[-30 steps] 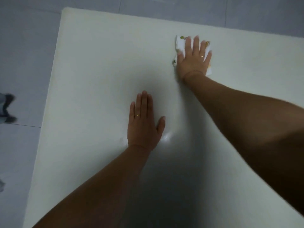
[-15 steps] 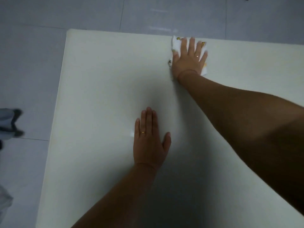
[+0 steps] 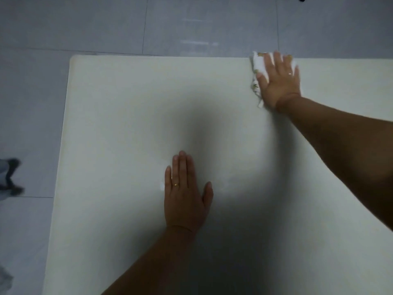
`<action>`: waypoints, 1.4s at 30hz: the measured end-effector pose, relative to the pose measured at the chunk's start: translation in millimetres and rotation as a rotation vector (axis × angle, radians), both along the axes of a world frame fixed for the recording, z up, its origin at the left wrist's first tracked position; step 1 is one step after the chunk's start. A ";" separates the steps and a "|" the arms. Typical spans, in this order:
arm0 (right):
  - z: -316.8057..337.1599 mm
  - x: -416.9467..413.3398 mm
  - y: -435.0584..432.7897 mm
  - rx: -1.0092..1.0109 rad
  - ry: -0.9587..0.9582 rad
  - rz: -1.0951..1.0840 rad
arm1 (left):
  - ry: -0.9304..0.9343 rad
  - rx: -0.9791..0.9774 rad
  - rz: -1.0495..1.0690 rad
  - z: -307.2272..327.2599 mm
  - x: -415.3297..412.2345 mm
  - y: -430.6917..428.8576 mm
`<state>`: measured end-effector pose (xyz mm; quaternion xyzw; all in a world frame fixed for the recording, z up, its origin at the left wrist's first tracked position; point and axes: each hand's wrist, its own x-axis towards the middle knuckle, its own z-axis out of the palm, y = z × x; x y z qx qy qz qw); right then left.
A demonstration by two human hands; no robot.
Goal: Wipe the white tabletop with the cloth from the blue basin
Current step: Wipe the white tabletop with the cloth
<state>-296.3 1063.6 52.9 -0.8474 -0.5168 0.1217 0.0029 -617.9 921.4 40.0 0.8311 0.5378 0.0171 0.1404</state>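
A: What sits furthest left?

B: Grey tiled floor (image 3: 29, 116), with a blurred dark shape at the frame's edge that I cannot identify. Then the smooth white rectangular tabletop (image 3: 119, 124) begins.

A: And the left hand (image 3: 185, 199)?

B: Flat on the tabletop near the middle, palm down, fingers straight and together, thumb out, gripping nothing. A gold ring (image 3: 175, 184) shows on one finger.

A: Where is the cloth?

B: The crumpled white patterned cloth (image 3: 257, 67) lies at the far edge, right of centre. The right hand (image 3: 278, 81) presses flat on it, fingers extended, not curled around it.
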 end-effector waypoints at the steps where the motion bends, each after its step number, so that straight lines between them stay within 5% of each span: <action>1: -1.6 2.8 0.1 -0.004 0.002 -0.048 | 0.007 -0.002 -0.001 -0.3 -0.2 0.2; 5: -5.5 -36.6 18.6 0.005 -0.003 -0.242 | 0.041 -0.008 -0.001 -0.7 -0.3 0.3; 12: -0.1 -22.8 -10.3 0.028 -0.034 0.388 | 0.110 -0.022 0.025 4.8 3.4 -0.8; 16: -1.9 39.4 -38.5 0.008 -0.008 0.053 | 0.123 -0.012 0.037 5.8 6.0 -1.1; 20: -7.1 -13.3 -39.5 -0.001 -0.009 -0.219 | 0.118 -0.004 0.045 5.0 6.4 -2.2; 24: -11.5 -77.9 -62.8 0.035 -0.026 0.160 | 0.113 0.004 0.044 5.0 6.3 -2.0; 28: -6.9 -29.8 -86.9 0.017 -0.075 0.432 | 0.106 0.015 0.037 3.6 4.9 -2.4; 31: -3.1 6.9 -101.0 0.003 -0.017 0.136 | 0.082 0.024 0.048 2.7 5.7 -2.2; 35: -4.7 -46.7 -103.0 0.002 0.022 -0.239 | 0.071 0.017 0.053 4.3 6.5 -4.6; 39: -10.6 -125.6 -133.7 0.027 0.017 0.107 | 0.009 0.032 0.126 12.3 17.6 -13.6; 42: -8.3 -100.1 -150.7 0.033 0.013 0.396 | -0.059 0.008 0.169 16.4 38.8 -40.9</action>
